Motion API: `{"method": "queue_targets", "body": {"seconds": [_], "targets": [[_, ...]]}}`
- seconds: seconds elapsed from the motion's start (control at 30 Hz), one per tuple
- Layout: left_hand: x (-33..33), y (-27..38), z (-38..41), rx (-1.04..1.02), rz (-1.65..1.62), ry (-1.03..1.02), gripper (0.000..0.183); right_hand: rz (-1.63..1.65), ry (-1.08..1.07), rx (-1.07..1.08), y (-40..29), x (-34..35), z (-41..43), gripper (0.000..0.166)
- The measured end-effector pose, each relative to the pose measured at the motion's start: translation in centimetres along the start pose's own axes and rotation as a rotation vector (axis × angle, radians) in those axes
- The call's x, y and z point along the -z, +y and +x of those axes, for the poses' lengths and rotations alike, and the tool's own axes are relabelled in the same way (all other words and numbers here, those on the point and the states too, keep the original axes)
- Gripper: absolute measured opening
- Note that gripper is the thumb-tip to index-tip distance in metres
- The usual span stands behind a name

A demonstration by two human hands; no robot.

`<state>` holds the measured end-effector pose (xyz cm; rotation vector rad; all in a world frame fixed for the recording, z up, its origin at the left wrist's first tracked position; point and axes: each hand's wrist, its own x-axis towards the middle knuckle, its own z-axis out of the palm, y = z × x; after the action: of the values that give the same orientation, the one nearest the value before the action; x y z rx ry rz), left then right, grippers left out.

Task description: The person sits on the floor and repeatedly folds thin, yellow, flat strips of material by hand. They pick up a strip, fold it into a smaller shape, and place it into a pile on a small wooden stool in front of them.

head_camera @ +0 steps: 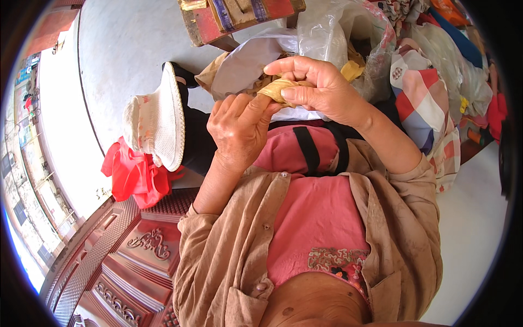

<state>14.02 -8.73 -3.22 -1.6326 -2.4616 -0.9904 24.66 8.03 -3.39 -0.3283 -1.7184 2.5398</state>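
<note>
Both hands meet above my lap around a small bundle of golden-yellow, folded or twisted material [278,90]; what it is made of I cannot tell. My left hand [242,126] pinches the bundle's left end between thumb and forefinger, with the other fingers curled in. My right hand [316,88] holds the right side with its thumb on top, its forefinger arched over. Just beyond the hands lies an opened white-lined paper or plastic sack [255,61] with brownish pieces inside. A clear plastic bag [327,32] stands beside it, with a yellow piece [352,71] at its edge.
A red wooden stool [245,20] carries strapped cardboard at the top. A white woven hat [157,118] and a red plastic bag [137,175] are on the left, near a carved reddish door [139,245]. Checked cloth [425,94] and more plastic bags [461,61] lie on the right.
</note>
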Motion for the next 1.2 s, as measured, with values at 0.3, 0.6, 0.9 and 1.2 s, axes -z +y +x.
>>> {"method": "queue_targets", "body": {"seconds": [0.3, 0.6, 0.9, 1.2], "targets": [[2.0, -0.1, 0.6, 0.831, -1.126, -0.358, 0.012, -0.199, -0.095, -0.042, -0.1, 0.8, -0.2, 0.037], [2.0, -3.3, 0.0, 0.863, -1.199, -0.184, 0.020, -0.641, -0.082, 0.049, 0.6, 3.5, -1.2, 0.018], [1.2, -1.0, 3.4, -0.337, 0.132, -0.245, 0.039, -1.183, -0.035, 0.588, 1.0, 1.4, 0.0, 0.014], [2.4, -2.4, 1.3, -0.356, -0.043, -0.519, 0.019, -0.901, -0.394, 0.165, 0.4, 3.5, -2.4, 0.014]]}}
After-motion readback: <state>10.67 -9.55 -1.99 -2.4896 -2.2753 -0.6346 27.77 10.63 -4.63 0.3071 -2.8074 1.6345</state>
